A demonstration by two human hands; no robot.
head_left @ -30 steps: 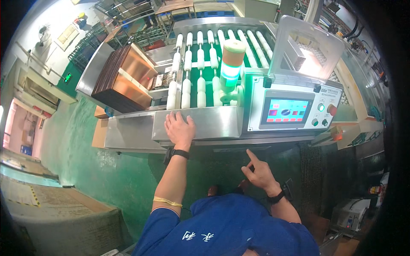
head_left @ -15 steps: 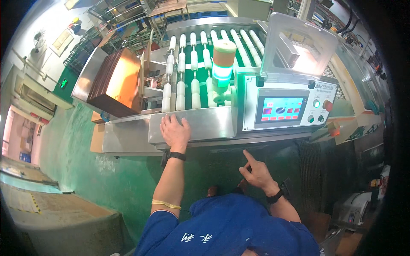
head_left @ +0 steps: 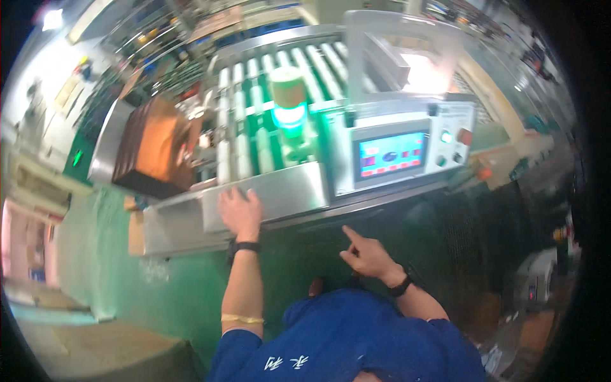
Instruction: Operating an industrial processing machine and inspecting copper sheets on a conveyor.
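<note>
My left hand [head_left: 240,214] lies open on the bare steel front panel [head_left: 286,191] of a roller conveyor, fingers spread toward its upper edge. Just behind that panel run rows of white rollers [head_left: 242,156] over a green bed. Held in the air in front of the machine, my right hand [head_left: 371,257] has its index finger stretched out and thumb apart, the other fingers partly curled. It touches nothing and holds nothing. Nearest to it is the machine's control box with a lit touchscreen [head_left: 393,155] and several round buttons.
A signal lamp [head_left: 289,118] glowing green stands among the rollers. To their left, a stack of brown sheets [head_left: 154,146] leans in a metal holder. A clear plastic cover [head_left: 407,57] rises behind the control box. Green floor [head_left: 172,280] lies around my feet.
My view has swung and blurred, so the machine sits tilted and further left in the picture. My left hand stays on the panel; my right hand keeps its pointing shape.
</note>
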